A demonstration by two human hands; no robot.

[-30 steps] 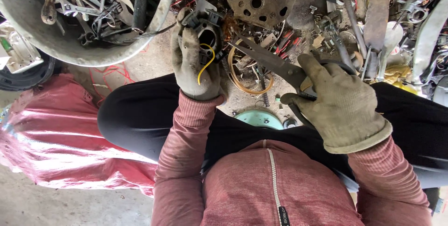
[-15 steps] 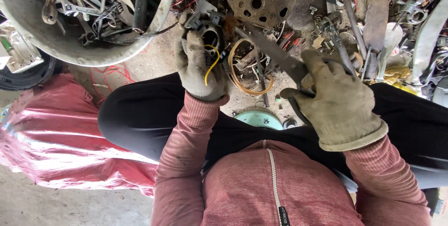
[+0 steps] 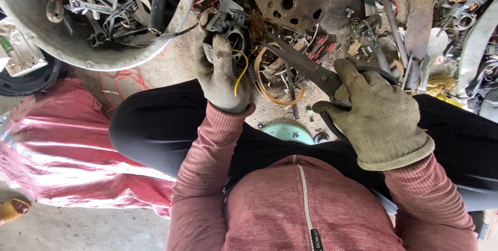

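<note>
left gloved hand (image 3: 222, 72) grips small dark metal electrical part with yellow wire (image 3: 233, 33), upper centre. right gloved hand (image 3: 376, 119) closed on dark metal shears (image 3: 301, 64), blades pointing at part, centre right.

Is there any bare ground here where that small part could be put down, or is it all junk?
Bare patches: the concrete between the metal basin and the left hand, and the floor below the pink sack. Ahead of the right hand and its shears, scrap metal crowds everything.
</note>
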